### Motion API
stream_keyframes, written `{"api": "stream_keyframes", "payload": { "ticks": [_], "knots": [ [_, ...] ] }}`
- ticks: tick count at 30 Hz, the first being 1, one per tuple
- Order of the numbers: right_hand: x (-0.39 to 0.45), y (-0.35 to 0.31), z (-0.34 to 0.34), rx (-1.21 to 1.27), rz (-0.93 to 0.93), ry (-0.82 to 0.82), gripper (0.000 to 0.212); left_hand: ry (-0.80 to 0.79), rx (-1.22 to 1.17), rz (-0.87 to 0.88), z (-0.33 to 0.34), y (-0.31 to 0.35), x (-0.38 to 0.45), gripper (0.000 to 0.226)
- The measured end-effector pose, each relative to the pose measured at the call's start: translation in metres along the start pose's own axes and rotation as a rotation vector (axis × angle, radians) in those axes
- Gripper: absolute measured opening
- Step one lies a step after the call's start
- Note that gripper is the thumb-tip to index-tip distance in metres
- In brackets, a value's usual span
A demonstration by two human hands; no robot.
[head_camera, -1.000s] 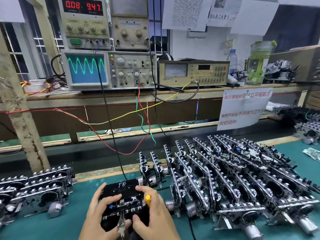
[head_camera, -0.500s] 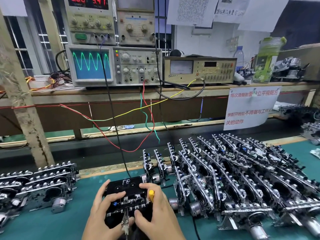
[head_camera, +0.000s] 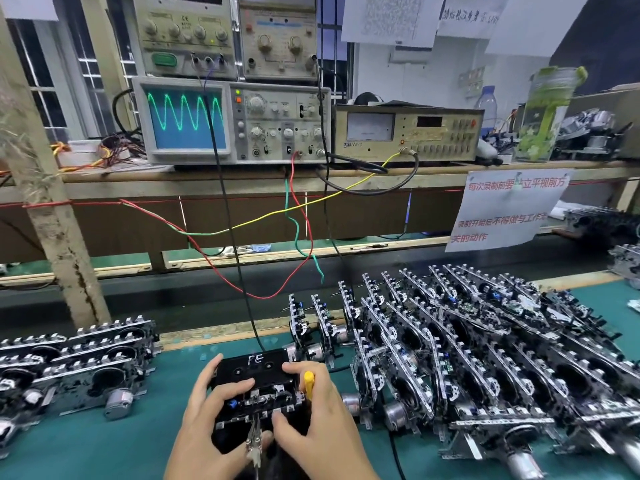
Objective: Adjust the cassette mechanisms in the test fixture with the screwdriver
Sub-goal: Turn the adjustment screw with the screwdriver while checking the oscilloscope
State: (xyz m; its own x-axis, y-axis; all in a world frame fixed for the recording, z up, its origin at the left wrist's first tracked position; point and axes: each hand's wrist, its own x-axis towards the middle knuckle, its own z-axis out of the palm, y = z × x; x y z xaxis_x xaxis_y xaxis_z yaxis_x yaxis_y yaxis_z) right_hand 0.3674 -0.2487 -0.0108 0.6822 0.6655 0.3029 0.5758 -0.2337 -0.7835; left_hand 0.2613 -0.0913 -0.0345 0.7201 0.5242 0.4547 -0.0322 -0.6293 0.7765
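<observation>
A black test fixture (head_camera: 254, 367) marked "FE" sits on the green mat near the front edge, with a cassette mechanism (head_camera: 263, 401) seated in it. My left hand (head_camera: 204, 420) grips the fixture's left side, fingers over its top. My right hand (head_camera: 318, 420) grips the right side and holds a yellow-handled screwdriver (head_camera: 309, 384) against the fixture's edge. An alligator clip (head_camera: 255, 441) hangs at the fixture's front between my thumbs.
Rows of cassette mechanisms (head_camera: 467, 358) stand on edge at the right; more lie stacked (head_camera: 69, 362) at the left. An oscilloscope (head_camera: 228, 121) shows a green sine wave on the shelf above. Coloured wires (head_camera: 298, 237) hang down towards the fixture. A paper notice (head_camera: 505, 209) hangs at the right.
The view has drifted, so the bench sits lower and further right in frame. Both hands keep the same hold on the fixture and screwdriver.
</observation>
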Motion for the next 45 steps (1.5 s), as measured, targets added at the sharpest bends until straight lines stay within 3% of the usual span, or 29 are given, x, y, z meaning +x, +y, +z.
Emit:
{"api": "stream_keyframes", "payload": {
  "ticks": [11, 16, 18, 21, 25, 29, 31, 34, 36, 38, 41, 45],
  "knots": [
    [-0.005, -0.002, -0.007, 0.041, -0.008, 0.014, 0.052, -0.076, 0.024, -0.047, -0.007, 0.010, -0.002, 0.070],
    [-0.002, -0.004, -0.008, 0.014, -0.019, 0.010, 0.046, -0.300, 0.042, -0.046, -0.028, 0.004, 0.001, 0.072],
    [-0.001, -0.005, -0.010, 0.002, -0.021, -0.006, 0.046, -0.342, 0.028, -0.068, -0.037, 0.008, 0.006, 0.061],
    [-0.005, -0.008, -0.013, -0.026, -0.018, -0.056, 0.060, -0.271, 0.144, -0.072, -0.039, 0.025, 0.020, 0.040],
    [-0.018, -0.008, -0.002, 0.001, -0.013, -0.046, 0.082, -0.245, 0.426, -0.020, -0.034, 0.051, 0.055, 0.031],
    [-0.023, -0.007, 0.002, -0.011, -0.025, -0.026, 0.081, -0.365, 0.513, -0.113, -0.041, 0.058, 0.080, 0.050],
    [-0.023, -0.007, 0.001, -0.049, -0.062, -0.008, 0.074, -0.329, 0.467, -0.055, -0.044, 0.055, 0.083, 0.052],
    [-0.019, -0.010, 0.001, -0.129, -0.162, 0.039, 0.059, -0.058, 0.338, 0.054, -0.055, 0.045, 0.073, 0.041],
    [-0.015, -0.013, -0.001, -0.170, -0.222, 0.045, 0.058, 0.091, 0.277, -0.037, -0.067, 0.030, 0.058, 0.035],
    [-0.009, -0.018, -0.002, -0.219, -0.262, 0.002, 0.058, 0.119, 0.334, -0.207, -0.077, 0.007, 0.039, 0.032],
    [0.002, -0.024, -0.001, -0.308, -0.260, -0.042, 0.050, -0.012, 0.587, -0.410, -0.080, -0.022, 0.009, 0.033],
    [0.011, -0.034, -0.006, -0.375, -0.221, -0.092, 0.031, -0.168, 0.789, -0.428, -0.081, -0.023, -0.004, 0.040]
  ]
}}
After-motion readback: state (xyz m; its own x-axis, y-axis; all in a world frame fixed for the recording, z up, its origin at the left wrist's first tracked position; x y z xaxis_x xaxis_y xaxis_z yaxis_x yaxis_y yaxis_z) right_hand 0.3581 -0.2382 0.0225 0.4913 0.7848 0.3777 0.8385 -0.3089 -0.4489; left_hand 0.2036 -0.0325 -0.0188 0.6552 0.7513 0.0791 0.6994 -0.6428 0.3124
